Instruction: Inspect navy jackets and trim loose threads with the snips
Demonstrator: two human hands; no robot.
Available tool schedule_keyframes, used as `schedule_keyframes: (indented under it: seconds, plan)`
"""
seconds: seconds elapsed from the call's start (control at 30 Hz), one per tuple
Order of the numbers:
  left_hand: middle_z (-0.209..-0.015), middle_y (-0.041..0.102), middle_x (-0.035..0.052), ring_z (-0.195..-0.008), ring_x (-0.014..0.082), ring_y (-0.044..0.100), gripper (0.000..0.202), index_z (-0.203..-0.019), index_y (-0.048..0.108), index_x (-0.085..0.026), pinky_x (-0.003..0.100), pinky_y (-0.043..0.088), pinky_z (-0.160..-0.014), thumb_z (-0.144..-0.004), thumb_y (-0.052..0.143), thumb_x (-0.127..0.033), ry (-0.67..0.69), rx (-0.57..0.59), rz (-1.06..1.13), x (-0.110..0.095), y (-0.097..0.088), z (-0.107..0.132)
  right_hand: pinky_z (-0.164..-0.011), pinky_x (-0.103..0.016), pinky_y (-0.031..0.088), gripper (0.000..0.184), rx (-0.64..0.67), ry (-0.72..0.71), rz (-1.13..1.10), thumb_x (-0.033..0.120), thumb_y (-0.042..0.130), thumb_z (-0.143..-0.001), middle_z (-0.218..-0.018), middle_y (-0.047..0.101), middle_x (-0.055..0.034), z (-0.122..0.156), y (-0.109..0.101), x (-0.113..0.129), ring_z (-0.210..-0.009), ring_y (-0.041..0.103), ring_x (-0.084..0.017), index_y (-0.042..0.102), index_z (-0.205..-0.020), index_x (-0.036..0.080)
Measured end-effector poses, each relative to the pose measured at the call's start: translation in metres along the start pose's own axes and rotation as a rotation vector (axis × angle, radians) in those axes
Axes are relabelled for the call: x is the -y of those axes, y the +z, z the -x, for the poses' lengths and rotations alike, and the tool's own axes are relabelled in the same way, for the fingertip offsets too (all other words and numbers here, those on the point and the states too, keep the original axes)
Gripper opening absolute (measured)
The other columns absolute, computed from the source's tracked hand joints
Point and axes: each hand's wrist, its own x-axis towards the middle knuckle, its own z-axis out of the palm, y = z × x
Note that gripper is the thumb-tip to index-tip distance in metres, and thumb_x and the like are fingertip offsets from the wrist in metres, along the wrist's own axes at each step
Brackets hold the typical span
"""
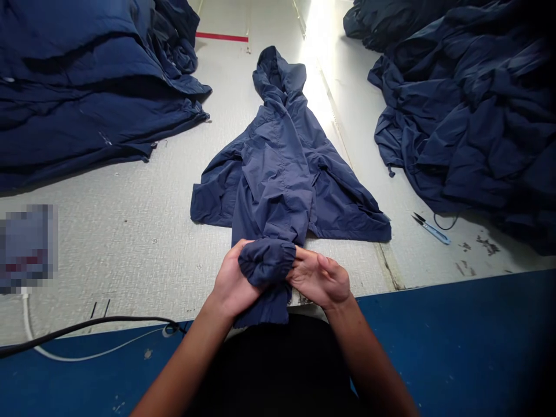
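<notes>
A navy hooded jacket (278, 168) lies on the pale table, its hood pointing away from me and one sleeve drawn toward the near edge. The elastic cuff (264, 260) of that sleeve is between my hands. My left hand (234, 278) is closed round the cuff's left side, the thumb along its top. On the other side, my right hand (321, 278) has its fingertips at the cuff's right edge, partly hidden by the fabric, with the palm turned up. Another stretch of navy fabric (264, 310) hangs below the cuff over the table edge.
Piles of navy garments stand at left (87, 87) and right (469, 116). Light-blue thread snips (432, 229) lie at the right, near dark scraps (489, 244). A black cable (87, 327) and a white cable (65, 358) cross the lower left, below a pixelated object (26, 249).
</notes>
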Motion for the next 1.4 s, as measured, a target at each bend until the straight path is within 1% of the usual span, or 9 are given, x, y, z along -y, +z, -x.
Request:
schedule_keyframes:
  seconds: [0.13,0.47,0.73,0.93,1.03,1.13,1.2,1.3,1.4]
  plan:
    - [-0.082,0.077,0.0073,-0.067,0.0185,0.072,0.025,-0.093,0.071,-0.014,0.030,0.062,-0.066,-0.100,0.048,-0.021,-0.027,-0.008,0.115,0.005,-0.001,0.001,-0.117,-0.057,0.044,0.068,0.028,-0.054,-0.142,0.065,0.071,-0.080,-0.128,0.074,-0.0129,-0.001,0.002,-0.003,-0.118,0.070,-0.032,0.067,-0.135,0.025]
    - [-0.091,0.081,0.0087,-0.082,0.0138,0.079,0.036,-0.108,0.072,-0.013,0.022,0.064,-0.080,-0.095,0.039,-0.015,-0.015,0.020,0.369,0.021,0.011,0.008,-0.117,-0.040,0.048,0.056,-0.048,-0.146,-0.379,0.046,0.080,-0.078,-0.132,0.074,-0.0018,0.001,0.003,-0.008,-0.123,0.068,-0.019,0.066,-0.129,0.030]
    - [-0.106,0.080,0.0086,-0.090,0.0172,0.075,0.035,-0.118,0.078,-0.014,0.023,0.061,-0.084,-0.086,0.066,-0.013,0.222,0.276,-0.218,0.024,0.015,0.029,-0.088,-0.034,0.059,0.031,-0.383,-0.086,-0.280,0.047,0.082,-0.087,-0.101,0.078,0.0002,0.011,0.005,-0.008,-0.093,0.072,-0.019,0.073,-0.110,0.027]
    - [-0.086,0.072,0.0038,-0.078,0.0166,0.064,0.008,-0.090,0.082,-0.019,0.021,0.054,-0.073,-0.083,0.086,-0.019,0.567,0.048,-0.773,0.029,0.009,0.035,-0.083,-0.032,0.056,0.026,-0.458,-0.174,0.163,0.043,0.084,-0.084,-0.091,0.073,-0.0008,0.021,0.012,-0.009,-0.086,0.067,-0.019,0.074,-0.100,0.025]
    - [-0.100,0.068,0.0032,-0.081,0.0167,0.058,0.014,-0.080,0.082,-0.026,0.020,0.052,-0.071,-0.079,0.086,-0.013,0.993,-0.228,-0.986,0.040,0.004,0.038,-0.082,-0.034,0.054,0.008,-0.734,-0.492,0.726,0.031,0.076,-0.090,-0.091,0.070,-0.0018,0.030,0.018,-0.018,-0.088,0.066,-0.021,0.072,-0.096,0.027]
    - [-0.104,0.066,0.0032,-0.072,0.0150,0.053,0.022,-0.085,0.081,-0.030,0.022,0.048,-0.066,-0.079,0.085,-0.009,1.259,-0.281,-1.140,0.050,0.005,0.042,-0.081,-0.038,0.053,0.014,-0.930,-0.855,1.246,0.021,0.069,-0.093,-0.090,0.070,-0.0033,0.041,0.012,-0.028,-0.086,0.066,-0.023,0.069,-0.102,0.031]
    - [-0.099,0.066,0.0032,-0.071,0.0147,0.055,0.022,-0.089,0.078,-0.029,0.023,0.047,-0.065,-0.084,0.078,-0.007,1.208,-0.105,-1.258,0.052,0.010,0.047,-0.078,-0.038,0.053,0.023,-0.913,-1.004,1.471,0.015,0.065,-0.094,-0.089,0.070,-0.0040,0.050,0.003,-0.031,-0.082,0.067,-0.023,0.066,-0.110,0.032]
    - [-0.114,0.069,0.0061,-0.080,0.0164,0.066,0.022,-0.111,0.075,-0.029,0.025,0.054,-0.072,-0.094,0.071,-0.016,0.785,0.359,-1.402,0.042,0.014,0.055,-0.073,-0.037,0.054,0.034,-0.782,-0.887,1.745,0.010,0.059,-0.094,-0.094,0.072,-0.0074,0.068,-0.012,-0.030,-0.083,0.070,-0.026,0.065,-0.121,0.029]
    - [-0.125,0.069,0.0097,-0.089,0.0210,0.071,0.022,-0.122,0.071,-0.027,0.032,0.058,-0.083,-0.103,0.063,-0.036,0.727,0.316,-1.537,0.011,0.004,0.053,-0.075,-0.040,0.057,0.037,-0.531,-0.522,1.882,0.013,0.061,-0.092,-0.103,0.076,-0.0103,0.094,-0.020,-0.021,-0.088,0.073,-0.030,0.069,-0.126,0.026]
